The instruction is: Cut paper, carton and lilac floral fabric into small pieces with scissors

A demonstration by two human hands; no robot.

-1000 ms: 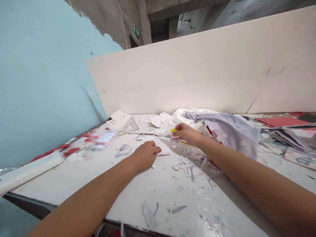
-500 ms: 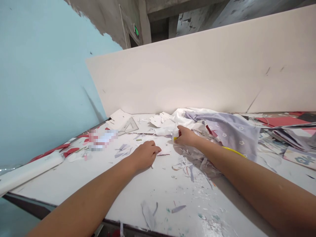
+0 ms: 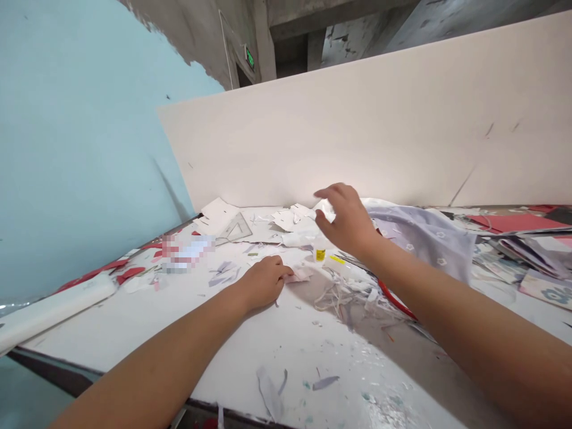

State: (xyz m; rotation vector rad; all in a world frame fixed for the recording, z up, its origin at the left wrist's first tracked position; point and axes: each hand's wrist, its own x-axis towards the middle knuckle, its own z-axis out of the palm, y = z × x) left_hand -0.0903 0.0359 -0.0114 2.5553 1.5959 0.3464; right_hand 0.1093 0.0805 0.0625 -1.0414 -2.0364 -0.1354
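Note:
My left hand [image 3: 264, 282] rests on the white table, its fingers curled and its thumb and forefinger closed at the edge of a pale pink piece of paper [image 3: 302, 274]. Raised above the back of the table, my right hand [image 3: 343, 217] has its fingers apart and holds nothing. Below it stands a small white bottle with a yellow label [image 3: 320, 255]. Close beside that lies a clear, yellow-marked container [image 3: 338, 262], whose kind I cannot make out. A red curved strip [image 3: 397, 301] shows partly behind my right forearm.
Lavender flowered cloth [image 3: 424, 238] lies at the back right, near red sheets [image 3: 522, 223]. Paper shreds [image 3: 348, 295] litter the table. A triangular ruler [image 3: 235, 229] and white card pieces [image 3: 217, 215] lie at the back left. A tall pale board [image 3: 357, 131] closes off the back.
My right hand has let go of the yellow-labelled bottle and risen up and to the right, opening. My left hand has hardly moved; more of the pink paper shows beside it.

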